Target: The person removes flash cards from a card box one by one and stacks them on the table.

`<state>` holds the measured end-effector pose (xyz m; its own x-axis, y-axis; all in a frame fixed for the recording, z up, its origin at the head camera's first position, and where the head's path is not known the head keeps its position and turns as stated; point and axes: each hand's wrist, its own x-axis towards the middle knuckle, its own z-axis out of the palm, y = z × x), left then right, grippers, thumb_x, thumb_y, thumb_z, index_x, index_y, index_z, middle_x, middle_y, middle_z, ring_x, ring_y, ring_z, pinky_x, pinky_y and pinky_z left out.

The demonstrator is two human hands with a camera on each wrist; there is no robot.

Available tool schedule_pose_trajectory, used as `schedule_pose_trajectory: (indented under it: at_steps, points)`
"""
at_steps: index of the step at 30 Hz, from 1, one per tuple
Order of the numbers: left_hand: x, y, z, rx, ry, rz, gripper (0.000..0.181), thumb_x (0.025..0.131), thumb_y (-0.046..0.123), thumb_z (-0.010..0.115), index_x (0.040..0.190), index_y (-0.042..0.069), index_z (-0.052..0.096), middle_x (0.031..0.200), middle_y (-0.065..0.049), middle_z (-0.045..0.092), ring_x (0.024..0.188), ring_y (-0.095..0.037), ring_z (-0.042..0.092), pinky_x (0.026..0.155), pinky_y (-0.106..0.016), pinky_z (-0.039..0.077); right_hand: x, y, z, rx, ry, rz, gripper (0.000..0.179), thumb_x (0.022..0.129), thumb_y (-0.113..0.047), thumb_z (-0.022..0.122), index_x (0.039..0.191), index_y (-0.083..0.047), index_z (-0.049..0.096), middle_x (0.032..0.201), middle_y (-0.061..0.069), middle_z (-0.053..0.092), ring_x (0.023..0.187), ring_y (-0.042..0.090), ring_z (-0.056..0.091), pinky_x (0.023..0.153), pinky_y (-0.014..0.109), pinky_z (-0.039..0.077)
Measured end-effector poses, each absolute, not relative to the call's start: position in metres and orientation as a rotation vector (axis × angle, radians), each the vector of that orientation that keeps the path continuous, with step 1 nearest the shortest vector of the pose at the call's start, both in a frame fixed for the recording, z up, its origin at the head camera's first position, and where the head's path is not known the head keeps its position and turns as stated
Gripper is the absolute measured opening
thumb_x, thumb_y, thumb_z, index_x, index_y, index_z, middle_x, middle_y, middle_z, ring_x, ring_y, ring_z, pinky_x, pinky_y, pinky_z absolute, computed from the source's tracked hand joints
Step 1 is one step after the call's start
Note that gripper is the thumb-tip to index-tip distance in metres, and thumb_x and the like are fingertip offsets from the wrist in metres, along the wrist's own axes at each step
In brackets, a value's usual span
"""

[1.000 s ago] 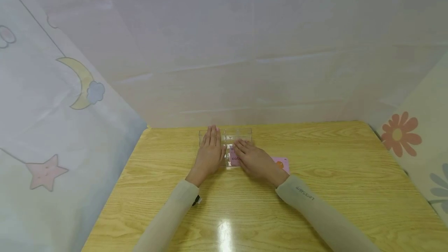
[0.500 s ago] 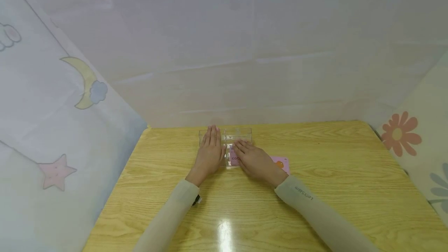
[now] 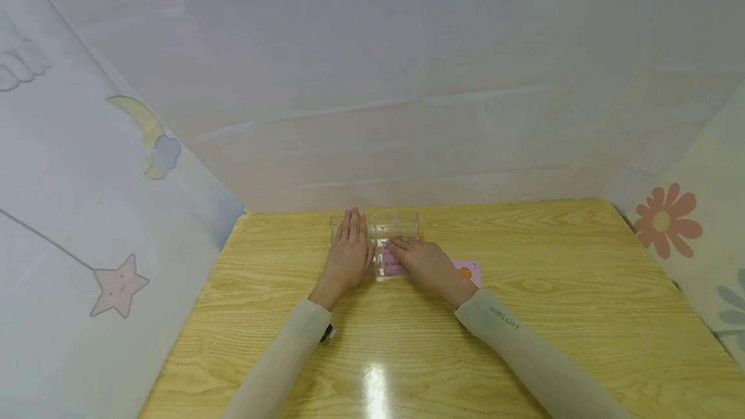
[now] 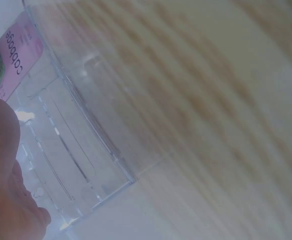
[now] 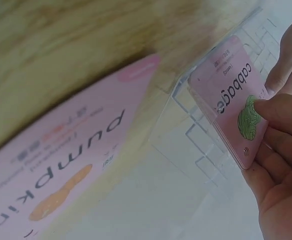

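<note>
A clear plastic holder with slots lies near the back edge of the table. My left hand rests on its left part, fingers straight and pointing away from me. With my right hand I pinch a small stack of pink cards over the holder's right part. The top one is a cabbage card, with the thumb on its face and the other fingers around its edge. A pumpkin card lies on the table beside the right wrist, partly covered by it in the head view.
The wooden table ends at a pale cloth backdrop just behind the holder. On the left hangs a printed cloth with a pink star; another with a red flower is on the right.
My right hand has shifted slightly, uncovering more of the cabbage card. My left hand has stayed put. The left cloth has swung, carrying its star toward the right.
</note>
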<state>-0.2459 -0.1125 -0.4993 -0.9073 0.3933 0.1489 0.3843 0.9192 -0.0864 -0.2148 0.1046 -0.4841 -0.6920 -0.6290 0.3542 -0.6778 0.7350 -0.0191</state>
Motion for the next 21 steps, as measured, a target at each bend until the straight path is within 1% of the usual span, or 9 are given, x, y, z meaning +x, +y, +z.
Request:
schedule_pose_trajectory:
  at_steps: [4, 7, 11, 15, 18, 19, 21]
  points:
    - [-0.2464, -0.1126, -0.5000, -0.596, -2.919, 0.063, 0.072, 0.116, 0.040, 0.028, 0.166, -0.007, 0.008, 0.176, -0.026, 0.001, 0.165, -0.041, 0.011, 0.136, -0.051, 0.018, -0.2153, 0.1037, -0.4842, 1.003, -2.613, 0.255, 0.038, 0.101, -0.004, 0.067, 0.138, -0.006, 0.068, 0.141, 0.011, 0.070, 0.127, 0.028, 0.071, 0.102, 0.042, 0.061]
    - [-0.2465, -0.1130, -0.5007, -0.601, -2.919, 0.049, 0.072, 0.116, 0.040, 0.030, 0.166, -0.007, 0.007, 0.175, -0.026, 0.001, 0.166, -0.041, 0.010, 0.136, -0.051, 0.017, -0.2154, 0.1035, -0.4847, 0.992, -2.593, 0.305, 0.037, 0.099, -0.002, 0.069, 0.136, -0.006, 0.070, 0.138, 0.012, 0.072, 0.123, 0.029, 0.073, 0.099, 0.042, 0.063]
    - [-0.2462, -0.1138, -0.5011, -0.605, -2.923, 0.046, 0.073, 0.116, 0.040, 0.028, 0.166, -0.007, 0.005, 0.175, -0.027, 0.000, 0.166, -0.042, 0.009, 0.136, -0.052, 0.017, -0.2145, 0.1029, -0.4844, 0.976, -2.564, 0.380, 0.034, 0.097, -0.001, 0.071, 0.130, -0.007, 0.072, 0.131, 0.012, 0.075, 0.115, 0.030, 0.076, 0.091, 0.041, 0.066]
    - [-0.2457, -0.1151, -0.4997, -0.594, -2.929, 0.060, 0.072, 0.116, 0.040, 0.029, 0.166, -0.007, 0.005, 0.175, -0.026, 0.000, 0.166, -0.042, 0.009, 0.135, -0.052, 0.018, -0.2143, 0.1002, -0.4818, 0.964, -2.559, 0.417, 0.031, 0.099, -0.002, 0.070, 0.129, -0.007, 0.072, 0.126, 0.013, 0.077, 0.109, 0.030, 0.078, 0.088, 0.041, 0.066]
    - [-0.2460, -0.1153, -0.4989, -0.593, -2.932, 0.054, 0.072, 0.116, 0.038, 0.031, 0.166, -0.006, 0.005, 0.175, -0.026, 0.000, 0.166, -0.041, 0.009, 0.135, -0.052, 0.017, -0.2147, 0.0980, -0.4789, 0.954, -2.571, 0.417, 0.029, 0.099, -0.001, 0.068, 0.126, -0.007, 0.073, 0.123, 0.013, 0.079, 0.106, 0.030, 0.079, 0.086, 0.040, 0.067]
    - [-0.2464, -0.1152, -0.4992, -0.596, -2.929, 0.052, 0.072, 0.116, 0.038, 0.032, 0.166, -0.007, 0.005, 0.175, -0.026, 0.001, 0.166, -0.041, 0.009, 0.135, -0.052, 0.018, -0.2152, 0.0976, -0.4785, 0.948, -2.581, 0.416, 0.028, 0.099, 0.000, 0.068, 0.126, -0.007, 0.073, 0.121, 0.012, 0.079, 0.104, 0.029, 0.080, 0.085, 0.039, 0.067]
    - [-0.2472, -0.1149, -0.5002, -0.603, -2.928, 0.041, 0.073, 0.116, 0.038, 0.033, 0.166, -0.007, 0.005, 0.175, -0.026, 0.000, 0.166, -0.041, 0.007, 0.135, -0.052, 0.017, -0.2168, 0.0971, -0.4783, 0.941, -2.589, 0.423, 0.025, 0.099, 0.000, 0.068, 0.122, -0.008, 0.075, 0.114, 0.010, 0.081, 0.089, 0.022, 0.081, 0.078, 0.035, 0.068]
